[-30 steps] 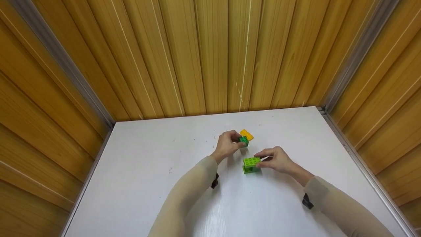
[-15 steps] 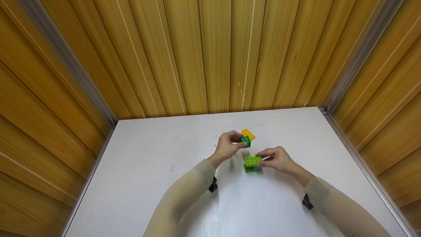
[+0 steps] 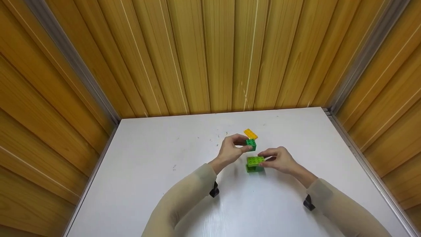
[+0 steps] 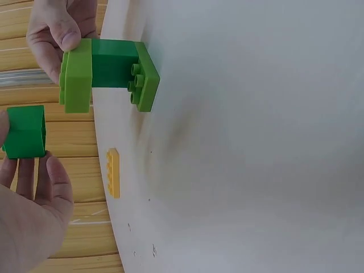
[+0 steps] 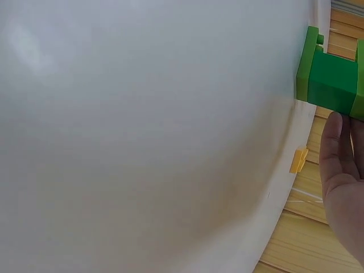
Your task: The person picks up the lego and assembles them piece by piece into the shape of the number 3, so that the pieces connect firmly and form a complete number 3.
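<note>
My left hand [image 3: 230, 149] pinches a dark green two-by-two toy brick [image 3: 251, 144] between thumb and fingers, raised off the table. Just nearer to me and slightly right stands a small stack of toy bricks. The stack has a light green brick [image 4: 78, 77] on top, a dark green brick [image 4: 115, 62] in the middle and a light green plate [image 4: 149, 77] at the bottom. At one end of the stack my right hand [image 3: 281, 160] holds the upper bricks with thumb and fingers. The held brick and the stack are apart.
A yellow studded plate [image 3: 251, 134] lies on the white table [image 3: 184, 141] beyond the left hand. Small dark marks dot the tabletop. Wood-patterned walls [image 3: 217, 65] enclose its back and sides.
My left hand has brought the dark green brick away from the yellow plate, rightward and closer to the stack. My right hand keeps its hold. The head view has shifted slightly.
</note>
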`<move>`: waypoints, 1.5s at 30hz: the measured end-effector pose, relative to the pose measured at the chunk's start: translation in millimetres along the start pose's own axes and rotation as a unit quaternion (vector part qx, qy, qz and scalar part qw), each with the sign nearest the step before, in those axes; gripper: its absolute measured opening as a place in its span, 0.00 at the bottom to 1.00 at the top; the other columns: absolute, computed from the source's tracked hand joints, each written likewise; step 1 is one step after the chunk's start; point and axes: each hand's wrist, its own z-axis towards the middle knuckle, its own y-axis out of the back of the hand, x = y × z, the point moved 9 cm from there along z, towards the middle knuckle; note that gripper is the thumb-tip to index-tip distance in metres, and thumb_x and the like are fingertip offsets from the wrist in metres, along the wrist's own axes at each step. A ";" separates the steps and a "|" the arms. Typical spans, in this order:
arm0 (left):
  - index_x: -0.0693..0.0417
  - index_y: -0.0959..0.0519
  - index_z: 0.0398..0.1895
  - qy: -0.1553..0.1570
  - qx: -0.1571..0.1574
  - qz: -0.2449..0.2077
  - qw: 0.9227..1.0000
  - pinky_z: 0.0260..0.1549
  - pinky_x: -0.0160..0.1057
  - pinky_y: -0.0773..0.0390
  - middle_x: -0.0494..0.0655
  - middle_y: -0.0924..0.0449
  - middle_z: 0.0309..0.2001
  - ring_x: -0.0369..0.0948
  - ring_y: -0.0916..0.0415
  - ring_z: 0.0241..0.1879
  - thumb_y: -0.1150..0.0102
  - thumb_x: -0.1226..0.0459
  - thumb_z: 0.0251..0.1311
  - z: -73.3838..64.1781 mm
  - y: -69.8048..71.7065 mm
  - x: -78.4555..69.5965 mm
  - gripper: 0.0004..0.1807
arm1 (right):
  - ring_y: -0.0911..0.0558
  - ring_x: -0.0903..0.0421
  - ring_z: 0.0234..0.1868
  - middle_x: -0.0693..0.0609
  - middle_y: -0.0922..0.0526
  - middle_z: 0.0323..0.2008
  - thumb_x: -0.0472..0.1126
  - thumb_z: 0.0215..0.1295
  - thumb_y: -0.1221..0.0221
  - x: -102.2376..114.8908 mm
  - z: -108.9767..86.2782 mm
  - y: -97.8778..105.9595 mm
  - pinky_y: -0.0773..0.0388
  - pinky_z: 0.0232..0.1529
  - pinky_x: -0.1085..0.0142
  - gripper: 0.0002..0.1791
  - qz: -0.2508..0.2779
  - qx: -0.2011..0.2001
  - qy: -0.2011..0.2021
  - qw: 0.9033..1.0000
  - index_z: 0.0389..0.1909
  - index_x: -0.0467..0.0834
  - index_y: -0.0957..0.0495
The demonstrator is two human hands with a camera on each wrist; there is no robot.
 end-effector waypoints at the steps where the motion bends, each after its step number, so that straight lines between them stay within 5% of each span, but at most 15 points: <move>1: 0.39 0.11 0.57 0.000 0.002 -0.001 1.000 0.66 0.48 0.12 0.38 0.09 0.53 0.38 0.13 0.56 0.21 0.60 0.70 -1.1 -1.7 -0.3 0.16 | 0.10 0.38 0.62 0.37 0.07 0.59 0.38 0.69 0.23 0.2 -0.3 0.0 0.12 0.56 0.73 0.21 -0.002 0.000 0.000 1.000 0.61 0.36 0.10; 13: 0.41 0.10 0.56 -0.017 0.029 -0.015 0.999 0.63 0.45 0.11 0.38 0.08 0.52 0.36 0.13 0.54 0.21 0.61 0.69 -9.1 -15.7 -5.3 0.15 | 0.08 0.44 0.58 0.35 0.08 0.60 0.36 0.67 0.22 1.8 -1.6 -0.5 0.10 0.56 0.69 0.23 0.003 -0.002 0.012 1.000 0.62 0.35 0.11; 25: 0.40 0.09 0.54 -0.017 0.042 -0.008 0.999 0.60 0.42 0.12 0.35 0.08 0.50 0.32 0.13 0.51 0.20 0.63 0.68 -12.1 -24.3 -7.2 0.14 | 0.10 0.70 0.55 0.29 0.10 0.60 0.31 0.67 0.23 19.9 -5.6 21.1 0.10 0.55 0.71 0.25 0.043 -0.023 0.067 0.997 0.64 0.32 0.13; 45: 0.44 0.07 0.55 -0.036 0.067 0.035 0.996 0.51 0.33 0.15 0.36 0.05 0.49 0.29 0.13 0.48 0.18 0.61 0.66 -13.6 -39.5 -10.4 0.15 | 0.08 0.67 0.51 0.27 0.09 0.55 0.26 0.69 0.28 29.6 -14.2 26.9 0.09 0.50 0.71 0.20 0.048 -0.038 0.128 0.990 0.61 0.29 0.13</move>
